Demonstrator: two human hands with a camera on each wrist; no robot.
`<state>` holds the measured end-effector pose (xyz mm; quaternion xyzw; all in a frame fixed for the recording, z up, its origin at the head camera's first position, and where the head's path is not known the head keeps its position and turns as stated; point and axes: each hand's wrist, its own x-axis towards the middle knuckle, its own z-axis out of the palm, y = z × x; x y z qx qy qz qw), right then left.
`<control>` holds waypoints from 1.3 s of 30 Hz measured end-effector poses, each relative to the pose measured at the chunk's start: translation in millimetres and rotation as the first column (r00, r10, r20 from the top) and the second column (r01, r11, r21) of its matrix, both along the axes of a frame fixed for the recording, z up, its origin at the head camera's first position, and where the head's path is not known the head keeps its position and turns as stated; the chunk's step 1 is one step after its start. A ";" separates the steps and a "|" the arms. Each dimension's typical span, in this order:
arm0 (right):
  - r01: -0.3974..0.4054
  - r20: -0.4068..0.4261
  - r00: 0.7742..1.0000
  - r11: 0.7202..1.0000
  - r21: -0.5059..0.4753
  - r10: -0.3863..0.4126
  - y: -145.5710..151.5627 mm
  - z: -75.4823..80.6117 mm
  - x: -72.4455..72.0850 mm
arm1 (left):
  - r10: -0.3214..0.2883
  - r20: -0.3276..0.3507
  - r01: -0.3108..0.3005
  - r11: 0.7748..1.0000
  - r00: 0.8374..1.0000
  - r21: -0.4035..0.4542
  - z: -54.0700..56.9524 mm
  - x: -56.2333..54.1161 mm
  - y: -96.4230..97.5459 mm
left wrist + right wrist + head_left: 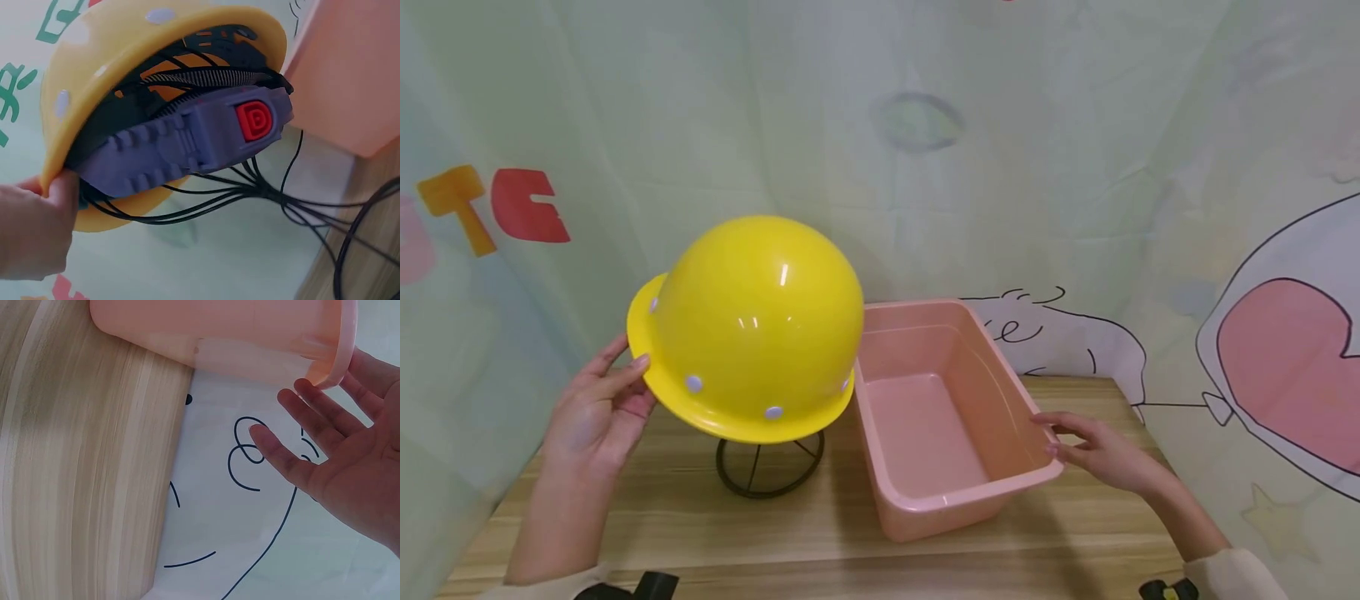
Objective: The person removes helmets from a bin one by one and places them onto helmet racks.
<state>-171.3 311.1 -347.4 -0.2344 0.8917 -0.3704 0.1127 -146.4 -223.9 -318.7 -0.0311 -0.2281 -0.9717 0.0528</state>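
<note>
Fingers pinch helmet brim.

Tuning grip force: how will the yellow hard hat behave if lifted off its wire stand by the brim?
The yellow hard hat is probably rigid: its glossy shell keeps its shape where the left hand pinches the brim. Likely slippery. Perched on the narrow wire stand, it may tip.

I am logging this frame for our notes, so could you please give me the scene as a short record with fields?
left hand: grips the brim of the yellow hard hat
hard hat: sits on a black wire stand, tilted; grey strap with red button inside
right hand: fingers straight, at the right rim of the pink bin
bin: upright on the wooden table, nothing inside
backdrop: pale cartoon-printed cloth
</note>
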 end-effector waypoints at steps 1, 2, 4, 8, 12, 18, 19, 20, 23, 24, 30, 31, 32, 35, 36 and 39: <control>0.001 0.000 1.000 1.000 -0.002 -0.001 0.0 0.0 0.0 | 0.006 0.004 -0.006 1.000 1.000 -0.030 0.8 -0.1 -0.3; 0.001 0.001 1.000 1.000 -0.003 -0.001 -0.1 0.1 0.1 | 0.012 0.008 -0.011 0.998 1.000 -0.063 1.7 0.0 -0.6; 0.003 0.007 1.000 1.000 -0.006 -0.003 -0.1 0.2 0.3 | 0.034 0.025 -0.031 0.990 0.999 -0.136 4.0 0.8 -1.0; 0.005 0.014 1.000 1.000 -0.007 -0.005 0.2 0.1 0.3 | 0.111 0.053 -0.087 0.937 0.992 -0.338 9.4 4.0 -1.6; -0.002 0.007 1.000 1.000 -0.008 0.002 0.4 -0.4 0.3 | 0.182 0.068 -0.120 0.844 0.981 -0.523 14.2 6.1 -2.0; -0.018 -0.015 1.000 1.000 -0.005 0.018 -0.1 -1.0 0.4 | 0.239 0.078 -0.132 0.745 0.968 -0.654 17.9 5.6 -3.2; -0.017 -0.013 1.000 1.000 -0.005 0.017 -0.3 -0.8 0.6 | 0.247 0.079 -0.134 0.735 0.966 -0.665 18.2 5.3 -3.4; -0.016 -0.011 1.000 1.000 -0.007 0.016 -0.4 -0.6 0.7 | 0.254 0.080 -0.136 0.727 0.964 -0.673 18.4 5.0 -3.6; -0.009 0.001 1.000 1.000 -0.012 0.009 -0.8 0.3 1.0 | 0.258 0.079 -0.139 0.726 0.963 -0.674 18.3 4.3 -4.1; -0.008 0.001 1.000 1.000 -0.011 0.008 -1.0 0.5 1.1 | 0.254 0.080 -0.137 0.731 0.964 -0.669 18.2 4.3 -4.5; -0.008 -0.010 1.000 1.000 -0.003 0.008 0.0 0.7 0.8 | 0.197 0.075 -0.110 0.784 0.978 -0.611 17.6 4.0 -6.7; -0.009 -0.012 1.000 1.000 -0.001 0.009 0.2 0.7 0.7 | 0.190 0.074 -0.108 0.790 0.979 -0.603 17.3 3.8 -7.0; -0.010 -0.014 1.000 1.000 -0.002 0.010 0.4 0.6 0.7 | 0.186 0.072 -0.107 0.793 0.980 -0.600 17.0 3.6 -7.4; -0.014 -0.019 1.000 1.000 -0.005 0.014 0.9 0.1 0.7 | 0.183 0.071 -0.108 0.802 0.981 -0.588 16.3 3.5 -8.0; -0.016 -0.019 1.000 1.000 -0.006 0.016 1.1 -0.1 0.7 | 0.183 0.070 -0.108 0.805 0.981 -0.584 16.2 3.7 -8.1; -0.020 -0.021 1.000 1.000 -0.010 0.019 1.6 -0.6 0.6 | 0.185 0.068 -0.113 0.811 0.980 -0.574 15.8 4.1 -7.6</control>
